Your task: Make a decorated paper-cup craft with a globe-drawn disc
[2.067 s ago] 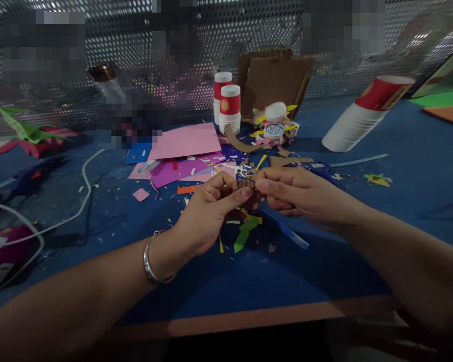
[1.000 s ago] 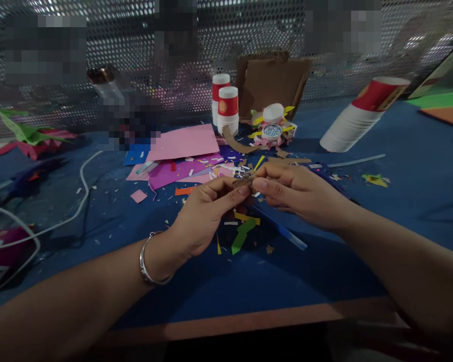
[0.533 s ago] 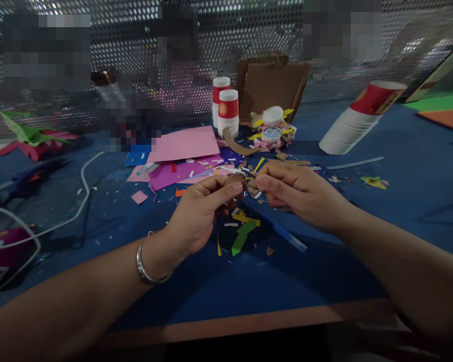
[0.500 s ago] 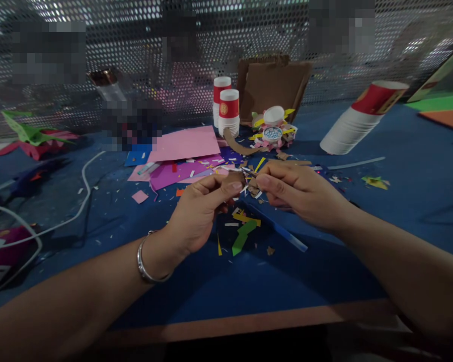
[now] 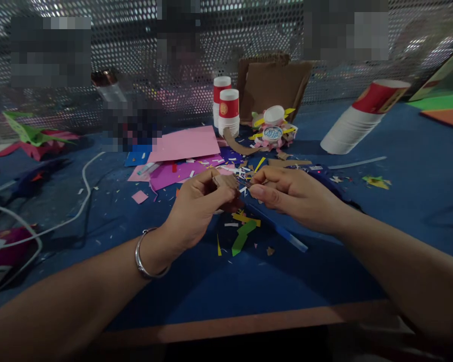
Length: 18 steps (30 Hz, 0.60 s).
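Note:
In the head view my left hand point(image 5: 196, 213) pinches a small piece of brown cardboard point(image 5: 225, 182) between thumb and fingers. My right hand point(image 5: 292, 195) is closed in a pinch close to the cardboard's right edge. Something thin and dark shows at its fingertips, too small to name. Below both hands lie a green paper strip point(image 5: 245, 236), a yellow paper strip point(image 5: 246, 219) and a translucent blue stick point(image 5: 290, 237). White paper scraps point(image 5: 238, 171) are scattered just beyond the fingers.
Pink paper sheets point(image 5: 184, 143) lie behind my left hand. Paper cup stacks point(image 5: 229, 113) and a decorated cup craft point(image 5: 274, 131) stand at the back. A tilted cup stack point(image 5: 364, 118) is at right. A white cable point(image 5: 85, 193) runs across the left. A glue gun point(image 5: 324, 178) sits behind my right hand.
My left hand has turned the cardboard piece, so a lighter, broader face shows. My right hand has shifted slightly left and down. The things on the table stay where they were.

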Each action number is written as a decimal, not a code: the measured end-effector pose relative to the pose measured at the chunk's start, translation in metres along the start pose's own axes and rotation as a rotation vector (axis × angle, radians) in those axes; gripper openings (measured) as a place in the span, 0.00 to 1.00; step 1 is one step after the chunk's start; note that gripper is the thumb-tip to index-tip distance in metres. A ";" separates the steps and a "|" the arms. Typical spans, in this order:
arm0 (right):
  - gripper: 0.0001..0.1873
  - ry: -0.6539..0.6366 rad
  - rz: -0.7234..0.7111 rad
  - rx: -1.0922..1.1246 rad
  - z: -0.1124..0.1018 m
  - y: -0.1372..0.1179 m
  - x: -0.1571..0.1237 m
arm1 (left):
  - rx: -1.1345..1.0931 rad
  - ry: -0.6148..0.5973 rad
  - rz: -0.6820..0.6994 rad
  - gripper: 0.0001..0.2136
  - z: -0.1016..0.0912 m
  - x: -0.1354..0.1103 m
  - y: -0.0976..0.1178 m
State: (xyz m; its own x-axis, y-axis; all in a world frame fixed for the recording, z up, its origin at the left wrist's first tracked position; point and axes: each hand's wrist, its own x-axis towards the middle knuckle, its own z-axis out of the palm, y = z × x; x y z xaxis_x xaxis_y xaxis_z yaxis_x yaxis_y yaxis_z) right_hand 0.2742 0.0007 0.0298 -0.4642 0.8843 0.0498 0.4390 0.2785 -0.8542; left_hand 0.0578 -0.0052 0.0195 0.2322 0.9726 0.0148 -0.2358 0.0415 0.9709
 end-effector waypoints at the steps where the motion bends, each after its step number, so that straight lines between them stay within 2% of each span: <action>1: 0.30 0.002 -0.005 -0.008 0.000 0.000 0.000 | 0.015 -0.006 -0.001 0.10 0.000 0.000 0.001; 8: 0.29 0.051 -0.064 -0.118 -0.001 -0.004 -0.001 | 0.135 -0.096 -0.124 0.05 0.002 -0.004 0.009; 14: 0.29 0.056 -0.077 -0.159 -0.001 -0.005 -0.001 | 0.110 -0.104 -0.077 0.07 0.000 -0.004 0.009; 18: 0.31 0.090 -0.094 -0.191 -0.002 -0.006 -0.001 | 0.080 -0.054 -0.065 0.08 0.001 -0.005 0.009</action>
State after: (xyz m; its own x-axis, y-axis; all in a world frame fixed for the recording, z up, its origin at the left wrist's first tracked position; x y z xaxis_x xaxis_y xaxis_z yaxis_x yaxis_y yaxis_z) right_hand 0.2736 -0.0012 0.0359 -0.4432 0.8786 0.1780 0.5384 0.4197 -0.7308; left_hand 0.0560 -0.0098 0.0281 0.2958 0.9545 -0.0380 -0.1426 0.0834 0.9863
